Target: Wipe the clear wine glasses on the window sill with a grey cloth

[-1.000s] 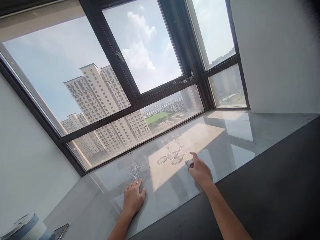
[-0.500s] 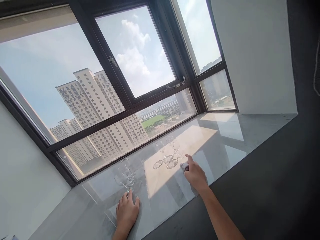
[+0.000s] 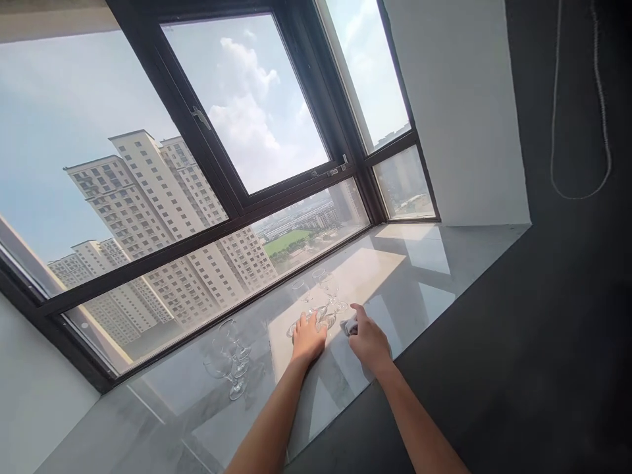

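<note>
A cluster of clear stemmed glasses (image 3: 329, 284) stands upright on the pale windowsill (image 3: 121, 431), at about twelve to one o'clock from the left hand (image 3: 309, 337). The left hand is palm down with its fingers spread and has hold of nothing that can be seen; its fingertips are close to the glasses and over their ringed shadows, though whether they touch a base cannot be told. At three o'clock from it, the right hand (image 3: 370, 342) is curled around a bunched white cloth (image 3: 351, 326), with the index finger pointing forward, just beside the base of the nearest glass in the cluster.

A second group of stemmed glasses (image 3: 237, 371) stands between eight and nine o'clock from the left hand, well apart from it. A sunlit patch (image 3: 380, 263) lies across the sill toward one and two o'clock.

Farther out, the dark-framed window (image 3: 237, 209) runs along the back of the sill, with a metal handle (image 3: 201, 118) at eleven o'clock. Through the glass, tall pale apartment blocks (image 3: 148, 197) rise at ten o'clock, and a green field (image 3: 288, 242) shows just short of twelve. A white wall (image 3: 459, 112) stands between one and two o'clock, and a looped cord (image 3: 582, 196) hangs at two against a dark surface.
</note>
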`<state>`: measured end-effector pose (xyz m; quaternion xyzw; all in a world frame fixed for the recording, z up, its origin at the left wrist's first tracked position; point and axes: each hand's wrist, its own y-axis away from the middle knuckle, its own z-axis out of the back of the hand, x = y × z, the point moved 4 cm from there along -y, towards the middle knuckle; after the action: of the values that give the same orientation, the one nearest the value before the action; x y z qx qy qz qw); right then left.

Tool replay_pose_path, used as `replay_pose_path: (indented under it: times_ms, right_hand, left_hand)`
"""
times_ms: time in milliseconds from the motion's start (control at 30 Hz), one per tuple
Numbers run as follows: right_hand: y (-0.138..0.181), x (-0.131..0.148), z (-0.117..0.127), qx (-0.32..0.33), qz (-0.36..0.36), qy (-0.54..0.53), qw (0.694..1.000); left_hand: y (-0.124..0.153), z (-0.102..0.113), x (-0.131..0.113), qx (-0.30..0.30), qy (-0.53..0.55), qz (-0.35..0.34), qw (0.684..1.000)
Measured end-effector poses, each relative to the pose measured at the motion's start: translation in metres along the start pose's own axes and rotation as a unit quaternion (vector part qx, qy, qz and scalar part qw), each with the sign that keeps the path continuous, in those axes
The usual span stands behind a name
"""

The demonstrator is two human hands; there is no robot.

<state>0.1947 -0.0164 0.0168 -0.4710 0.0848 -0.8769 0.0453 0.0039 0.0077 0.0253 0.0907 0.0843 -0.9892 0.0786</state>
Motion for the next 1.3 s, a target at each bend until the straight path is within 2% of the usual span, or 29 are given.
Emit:
replay_pose_path:
  times_ms: [133, 300, 400, 500, 633, 733, 933, 1067, 1167, 1233, 1300]
  right_hand:
    - [0.001, 0.000, 0.002, 0.005, 0.004, -0.013, 1.000]
    - [0.001, -0.001, 0.002, 0.008, 0.005, -0.024, 1.000]
    - [0.000, -0.002, 0.002, 0.006, 0.003, -0.028, 1.000]
    - [0.000, -0.003, 0.001, 0.012, 0.001, -0.031, 0.999]
    - [0.001, -0.002, 0.001, 0.022, -0.001, -0.037, 0.999]
    - [0.001, -0.003, 0.001, 0.017, 0.005, -0.041, 0.999]
    - [0.000, -0.005, -0.001, 0.020, 0.011, -0.045, 0.999]
    - [0.001, -0.005, -0.001, 0.023, 0.007, -0.050, 0.998]
    - [0.000, -0.005, -0.001, 0.015, 0.006, -0.059, 0.998]
    - [-0.002, -0.005, -0.002, 0.005, 0.003, -0.063, 0.998]
    - [-0.004, -0.005, -0.002, -0.015, 0.001, -0.063, 0.998]
  left_hand:
    - [-0.030, -0.009, -0.003, 0.009, -0.022, 0.002, 1.000]
    - [-0.030, -0.013, 0.007, -0.010, -0.039, 0.013, 0.999]
    - [-0.015, -0.006, 0.028, -0.045, -0.086, 0.016, 0.995]
    - [0.003, 0.005, 0.064, -0.071, -0.124, 0.042, 0.989]
    - [0.016, 0.015, 0.106, -0.042, -0.127, 0.090, 0.987]
    - [0.014, 0.016, 0.120, -0.040, -0.129, 0.126, 0.983]
    - [0.011, 0.016, 0.131, -0.040, -0.110, 0.221, 0.968]
    - [0.022, 0.018, 0.132, -0.050, -0.113, 0.252, 0.960]
    - [0.035, 0.016, 0.113, -0.072, -0.116, 0.243, 0.960]
    - [0.038, 0.012, 0.086, -0.072, -0.088, 0.163, 0.980]
    - [0.035, 0.005, 0.047, -0.039, -0.033, 0.006, 0.999]
